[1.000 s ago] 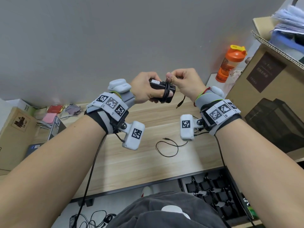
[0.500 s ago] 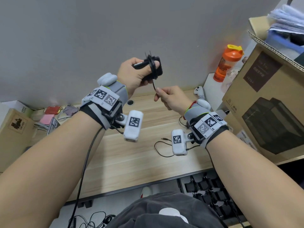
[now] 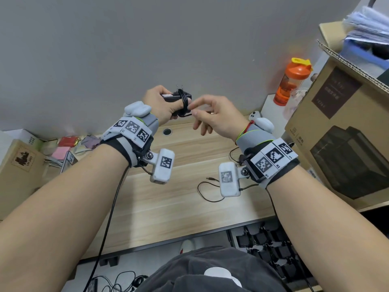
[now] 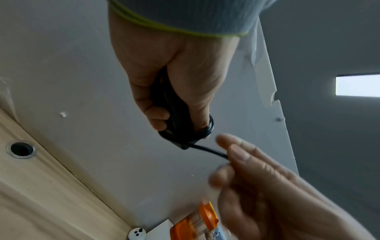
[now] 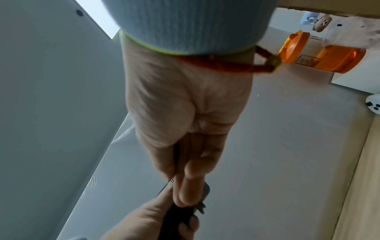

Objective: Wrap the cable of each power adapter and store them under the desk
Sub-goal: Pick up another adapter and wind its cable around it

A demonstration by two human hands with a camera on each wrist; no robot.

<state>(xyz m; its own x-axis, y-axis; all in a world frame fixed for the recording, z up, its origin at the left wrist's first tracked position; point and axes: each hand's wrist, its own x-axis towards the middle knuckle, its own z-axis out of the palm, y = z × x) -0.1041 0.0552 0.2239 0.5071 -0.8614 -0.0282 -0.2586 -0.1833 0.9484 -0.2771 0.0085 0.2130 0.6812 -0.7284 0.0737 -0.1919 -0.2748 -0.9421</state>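
Observation:
My left hand [image 3: 166, 106] grips a black power adapter [image 3: 175, 97] in the air above the wooden desk [image 3: 164, 209], its prongs pointing up. Black cable [image 3: 185, 102] is wound in several turns round the adapter's body. My right hand [image 3: 196, 110] pinches the short free end of that cable right beside the adapter. In the left wrist view the adapter [image 4: 174, 113] sits in my curled fingers, and the cable [image 4: 207, 150] runs to the right hand's fingertips [image 4: 232, 154]. In the right wrist view the right hand's fingertips [image 5: 189, 190] meet above the adapter [image 5: 176, 217].
A thin loose cable [image 3: 210, 193] lies on the desk below my right wrist. Under the desk stands a bin of black adapters [image 3: 265, 247]. A large cardboard box [image 3: 347, 133] and an orange bottle [image 3: 294, 85] are at the right, a smaller box [image 3: 19, 165] at the left.
My left hand has come down with the adapter from its raised position. My right hand has risen from below and brought the cable end up against the adapter.

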